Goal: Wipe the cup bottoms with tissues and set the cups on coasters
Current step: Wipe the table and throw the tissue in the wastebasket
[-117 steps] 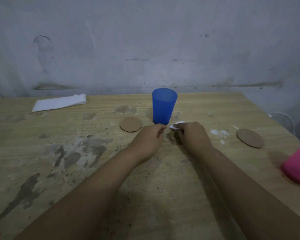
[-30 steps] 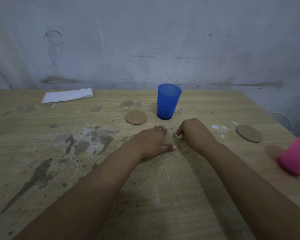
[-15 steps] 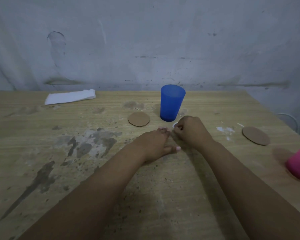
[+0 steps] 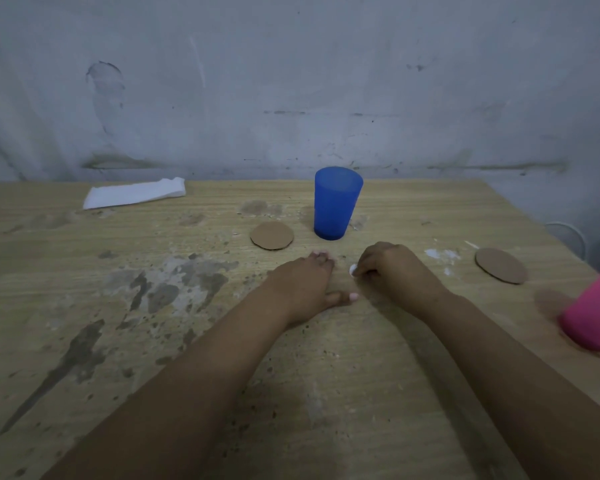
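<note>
A blue cup (image 4: 337,202) stands upright on the bare wooden table (image 4: 153,341), just right of a round brown coaster (image 4: 272,235). A second coaster (image 4: 500,265) lies at the right. A pink cup (image 4: 594,317) stands at the right edge, partly cut off. My left hand (image 4: 307,285) rests flat on the table, fingers straight. Beside it, my right hand (image 4: 395,271) is curled and pinches a small wad of white tissue (image 4: 353,269); most of the wad is hidden in the fingers.
A folded stack of white tissues (image 4: 134,192) lies at the back left by the grey wall. White crumbs (image 4: 442,254) are scattered near the right coaster. The table's right edge runs diagonally behind the pink cup. Dark stains mark the left half.
My hands stay close together in front of the blue cup. The right hand has drawn slightly back toward me with the tissue wad; the left hand lies flat as before.
</note>
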Demonstrator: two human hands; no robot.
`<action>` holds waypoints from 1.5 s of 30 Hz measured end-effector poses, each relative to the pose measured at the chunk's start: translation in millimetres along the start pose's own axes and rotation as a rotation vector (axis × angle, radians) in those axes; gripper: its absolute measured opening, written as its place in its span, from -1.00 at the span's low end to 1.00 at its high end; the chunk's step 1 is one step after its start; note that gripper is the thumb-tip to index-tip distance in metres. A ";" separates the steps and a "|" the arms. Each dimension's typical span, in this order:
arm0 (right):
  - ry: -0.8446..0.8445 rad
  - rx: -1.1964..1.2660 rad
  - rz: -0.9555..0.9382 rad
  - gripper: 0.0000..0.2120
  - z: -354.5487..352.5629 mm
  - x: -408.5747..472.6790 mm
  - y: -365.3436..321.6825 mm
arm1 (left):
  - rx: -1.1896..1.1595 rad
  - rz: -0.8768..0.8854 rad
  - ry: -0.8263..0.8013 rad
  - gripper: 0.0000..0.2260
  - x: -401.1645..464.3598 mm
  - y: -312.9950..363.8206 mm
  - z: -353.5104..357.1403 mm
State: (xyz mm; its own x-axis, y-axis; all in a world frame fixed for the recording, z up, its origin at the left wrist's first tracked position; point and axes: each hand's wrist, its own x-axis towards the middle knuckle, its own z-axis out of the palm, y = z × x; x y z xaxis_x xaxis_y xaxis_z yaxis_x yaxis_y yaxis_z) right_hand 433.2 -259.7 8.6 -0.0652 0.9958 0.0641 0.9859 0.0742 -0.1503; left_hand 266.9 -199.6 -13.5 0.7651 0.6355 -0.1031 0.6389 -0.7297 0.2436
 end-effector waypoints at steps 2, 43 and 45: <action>0.098 0.067 0.085 -0.73 -3.1 3.3 6.9 | 0.003 0.003 0.001 -0.24 0.2 -0.2 1.4; 0.038 0.443 0.661 -0.80 -16.9 29.6 16.7 | -0.004 0.009 -0.001 -0.22 0.9 -1.4 4.1; 0.042 0.278 0.637 -0.78 -11.4 37.4 14.7 | -0.012 0.010 -0.003 -0.22 0.8 -1.4 3.7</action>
State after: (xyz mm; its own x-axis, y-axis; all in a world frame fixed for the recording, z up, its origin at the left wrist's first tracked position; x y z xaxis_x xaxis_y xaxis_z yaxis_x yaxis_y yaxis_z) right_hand 447.1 -222.0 20.0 0.5241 0.8476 -0.0832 0.7536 -0.5071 -0.4183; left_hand 266.8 -199.0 -17.4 0.7717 0.6275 -0.1032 0.6303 -0.7329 0.2561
